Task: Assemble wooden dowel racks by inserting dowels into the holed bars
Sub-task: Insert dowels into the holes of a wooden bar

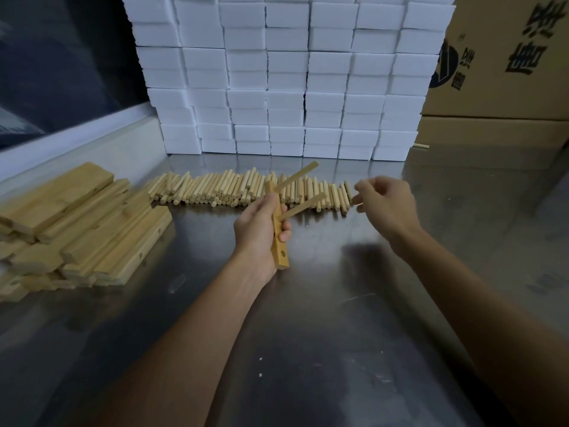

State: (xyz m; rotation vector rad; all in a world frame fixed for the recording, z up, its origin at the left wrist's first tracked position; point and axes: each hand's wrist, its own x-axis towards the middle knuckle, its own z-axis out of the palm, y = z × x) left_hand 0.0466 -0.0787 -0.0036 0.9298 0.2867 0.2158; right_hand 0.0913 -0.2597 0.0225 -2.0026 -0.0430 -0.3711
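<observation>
My left hand [258,224] grips a holed wooden bar [280,252] upright above the steel table. Two dowels stick out of the bar toward the upper right: an upper dowel [297,177] and a lower dowel [303,205]. An empty hole shows near the bar's lower end. My right hand [386,200] hovers to the right of the bar, fingers loosely curled and holding nothing, just above the right end of a long row of loose dowels [234,189] lying on the table.
A pile of holed bars [83,226] lies at the left on the steel table [308,349]. Stacked white foam blocks [286,78] form a wall behind the dowels. Cardboard boxes [505,57] stand at the right, with one stray dowel [421,145] beside them.
</observation>
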